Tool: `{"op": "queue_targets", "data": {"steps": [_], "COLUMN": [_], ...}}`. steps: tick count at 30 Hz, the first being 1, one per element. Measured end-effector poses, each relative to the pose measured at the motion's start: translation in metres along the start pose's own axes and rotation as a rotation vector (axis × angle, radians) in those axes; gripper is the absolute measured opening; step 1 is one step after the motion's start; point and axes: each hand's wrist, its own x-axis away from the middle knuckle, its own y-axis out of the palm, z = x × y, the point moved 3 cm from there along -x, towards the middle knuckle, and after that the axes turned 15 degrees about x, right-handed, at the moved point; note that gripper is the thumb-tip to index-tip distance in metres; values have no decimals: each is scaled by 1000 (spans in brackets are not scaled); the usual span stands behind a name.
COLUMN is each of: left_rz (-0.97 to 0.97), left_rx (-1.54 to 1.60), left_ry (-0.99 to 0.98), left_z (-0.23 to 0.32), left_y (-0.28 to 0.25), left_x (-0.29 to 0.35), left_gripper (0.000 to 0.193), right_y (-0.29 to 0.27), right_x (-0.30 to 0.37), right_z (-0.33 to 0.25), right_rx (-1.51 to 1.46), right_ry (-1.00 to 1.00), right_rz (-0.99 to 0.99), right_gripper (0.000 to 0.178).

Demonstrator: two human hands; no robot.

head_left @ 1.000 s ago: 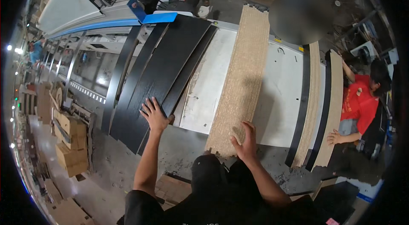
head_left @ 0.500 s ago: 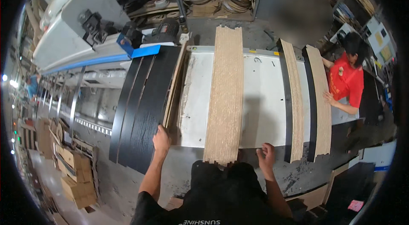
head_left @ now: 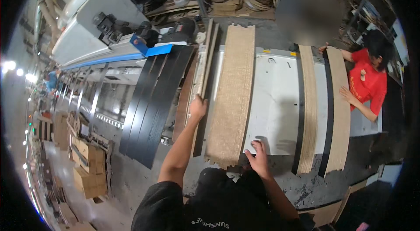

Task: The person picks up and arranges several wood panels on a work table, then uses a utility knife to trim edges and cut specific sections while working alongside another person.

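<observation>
Pale-edged boards [head_left: 211,56] are gripped near their near end by the left hand [head_left: 198,107], whose fingers are closed around them; they are held on edge at the bench's left, between black boards [head_left: 151,108] and a stack of tan boards [head_left: 232,95] on the white bench [head_left: 275,86]. The right hand [head_left: 259,158] is held empty, fingers spread, near that stack's near end. The rightmost stack [head_left: 339,121] is touched by a red-shirted co-worker [head_left: 367,84].
</observation>
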Motion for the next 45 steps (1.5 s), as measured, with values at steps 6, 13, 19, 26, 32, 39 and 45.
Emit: {"op": "queue_targets", "data": {"steps": [6, 13, 19, 26, 32, 39, 45], "left_rz": [-250, -1, 44, -100, -239, -278, -179], "left_rx": [105, -202, -360, -372, -83, 180, 374], "left_ry": [-22, 213, -217, 65, 77, -43, 100], "left_z": [15, -33, -147, -171, -116, -95, -55], "left_y": [35, -43, -163, -151, -177, -156, -139], "left_x": [19, 45, 94, 107, 101, 107, 68], "left_gripper": [57, 66, 127, 70, 54, 37, 37], "right_y": [31, 84, 83, 93, 99, 138, 154], "right_x": [-16, -25, -9, -37, -36, -23, -12], "right_z": [2, -24, -25, -117, -142, -107, -92], "right_rx": [171, 240, 246, 372, 433, 696, 830], "right_ry": [45, -12, 314, 228, 275, 369, 402], "right_rz": [-140, -69, 77, 265, 186, 5, -79], "right_gripper": [95, 109, 91, 61, 73, 116, 132]}}
